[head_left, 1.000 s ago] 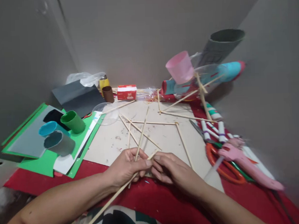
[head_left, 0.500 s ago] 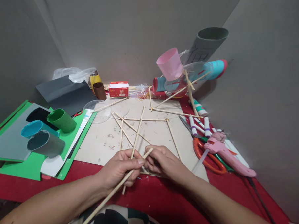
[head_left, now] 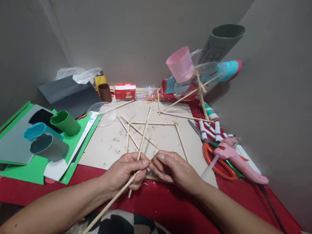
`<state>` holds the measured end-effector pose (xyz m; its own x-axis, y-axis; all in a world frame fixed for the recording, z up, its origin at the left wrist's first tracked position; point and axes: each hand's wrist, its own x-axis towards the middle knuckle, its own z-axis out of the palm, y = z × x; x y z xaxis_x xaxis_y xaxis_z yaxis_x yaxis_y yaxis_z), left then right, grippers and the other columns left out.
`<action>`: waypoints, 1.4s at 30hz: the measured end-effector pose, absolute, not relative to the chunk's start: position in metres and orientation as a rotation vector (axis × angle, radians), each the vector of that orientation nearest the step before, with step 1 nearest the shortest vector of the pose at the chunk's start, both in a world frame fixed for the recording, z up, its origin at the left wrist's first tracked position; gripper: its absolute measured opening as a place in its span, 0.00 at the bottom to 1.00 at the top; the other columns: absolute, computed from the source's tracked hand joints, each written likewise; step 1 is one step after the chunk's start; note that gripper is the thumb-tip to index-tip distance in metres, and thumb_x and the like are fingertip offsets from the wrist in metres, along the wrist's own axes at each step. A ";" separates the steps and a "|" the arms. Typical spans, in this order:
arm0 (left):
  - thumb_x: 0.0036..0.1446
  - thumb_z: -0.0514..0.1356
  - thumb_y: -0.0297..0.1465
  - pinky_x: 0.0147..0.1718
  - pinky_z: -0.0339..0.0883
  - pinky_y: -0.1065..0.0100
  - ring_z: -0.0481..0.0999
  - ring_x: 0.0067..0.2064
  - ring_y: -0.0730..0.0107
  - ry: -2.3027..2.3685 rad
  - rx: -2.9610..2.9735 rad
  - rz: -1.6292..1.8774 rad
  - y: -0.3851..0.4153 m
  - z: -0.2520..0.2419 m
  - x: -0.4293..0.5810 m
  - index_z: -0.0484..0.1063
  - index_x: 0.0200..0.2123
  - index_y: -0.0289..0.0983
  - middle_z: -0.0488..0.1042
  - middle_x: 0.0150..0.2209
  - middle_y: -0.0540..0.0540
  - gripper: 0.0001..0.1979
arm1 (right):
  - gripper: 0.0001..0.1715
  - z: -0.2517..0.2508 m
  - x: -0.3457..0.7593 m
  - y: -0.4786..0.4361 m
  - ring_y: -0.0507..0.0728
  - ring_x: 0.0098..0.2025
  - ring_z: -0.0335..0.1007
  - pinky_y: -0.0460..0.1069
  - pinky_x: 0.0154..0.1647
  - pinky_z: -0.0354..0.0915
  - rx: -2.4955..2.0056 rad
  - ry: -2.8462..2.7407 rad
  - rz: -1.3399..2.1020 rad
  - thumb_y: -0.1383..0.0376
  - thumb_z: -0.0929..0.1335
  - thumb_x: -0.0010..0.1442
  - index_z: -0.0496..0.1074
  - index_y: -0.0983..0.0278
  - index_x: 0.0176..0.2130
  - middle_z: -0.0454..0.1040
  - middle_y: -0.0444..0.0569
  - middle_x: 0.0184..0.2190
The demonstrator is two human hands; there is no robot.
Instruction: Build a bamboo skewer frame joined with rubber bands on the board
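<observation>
Two thin wooden sticks cross in my left hand (head_left: 126,171), its thumb and fingers pinched round them near the crossing. One stick (head_left: 145,130) points away over the board; the other stick (head_left: 105,208) slants down toward my lap. Close beside it, my right hand (head_left: 175,168) has its fingers curled and pinched by the upper end of the slanting stick. Whatever those fingers hold is too small or hidden to name. Beyond both hands lies a joined stick frame (head_left: 153,124), with loose sticks (head_left: 139,130) across its left side.
Right: a pink glue gun (head_left: 232,158), orange-handled scissors (head_left: 208,159) and markers (head_left: 217,131). Left: paper tubes (head_left: 50,147) on green sheets (head_left: 21,175). Behind: a red tissue box (head_left: 125,91) and a stick stand (head_left: 202,101) with a pink cup (head_left: 180,64). A pale board (head_left: 100,150) covers red cloth (head_left: 175,206).
My right fingers have shifted slightly at the upper end of the slanting stick, and less of that end sticks out. The view has moved a little; my left hand keeps its hold.
</observation>
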<state>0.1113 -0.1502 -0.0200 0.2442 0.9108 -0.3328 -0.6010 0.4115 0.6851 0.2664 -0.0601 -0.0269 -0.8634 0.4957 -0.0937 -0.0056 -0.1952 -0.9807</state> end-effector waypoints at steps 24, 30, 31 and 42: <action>0.61 0.56 0.30 0.12 0.40 0.80 0.42 0.15 0.84 0.743 0.360 1.043 -0.153 -0.014 0.117 0.72 0.32 0.31 0.50 0.13 0.58 0.09 | 0.16 -0.019 0.280 -0.037 0.54 0.21 0.54 0.50 0.26 0.44 -1.177 -2.480 0.438 0.64 0.56 0.61 0.59 0.61 0.22 0.63 0.46 0.18; 0.60 0.56 0.30 0.12 0.39 0.80 0.41 0.15 0.83 0.769 0.333 1.105 -0.149 -0.016 0.112 0.72 0.32 0.32 0.50 0.13 0.58 0.08 | 0.20 -0.013 0.284 -0.027 0.51 0.21 0.55 0.47 0.24 0.50 -0.853 -2.121 1.480 0.62 0.55 0.62 0.62 0.62 0.22 0.63 0.44 0.18; 0.60 0.55 0.29 0.12 0.39 0.80 0.42 0.15 0.83 0.775 0.323 1.105 -0.148 -0.017 0.111 0.72 0.32 0.32 0.50 0.13 0.58 0.08 | 0.19 -0.013 0.281 -0.030 0.50 0.20 0.54 0.47 0.23 0.50 -0.796 -2.031 1.685 0.62 0.56 0.61 0.66 0.64 0.25 0.65 0.44 0.19; 0.55 0.56 0.28 0.12 0.41 0.79 0.45 0.16 0.82 0.780 0.268 1.104 -0.143 -0.021 0.107 0.73 0.34 0.31 0.56 0.15 0.55 0.08 | 0.06 -0.026 0.272 -0.045 0.47 0.16 0.46 0.46 0.19 0.41 -0.580 -1.590 2.358 0.67 0.61 0.49 0.67 0.66 0.24 0.65 0.42 0.17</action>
<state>0.1067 -0.1435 -0.0209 0.2224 0.8752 -0.4296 -0.6975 0.4507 0.5571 0.2720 -0.0445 -0.0262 -0.8928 0.4084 -0.1899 0.0230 -0.3797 -0.9248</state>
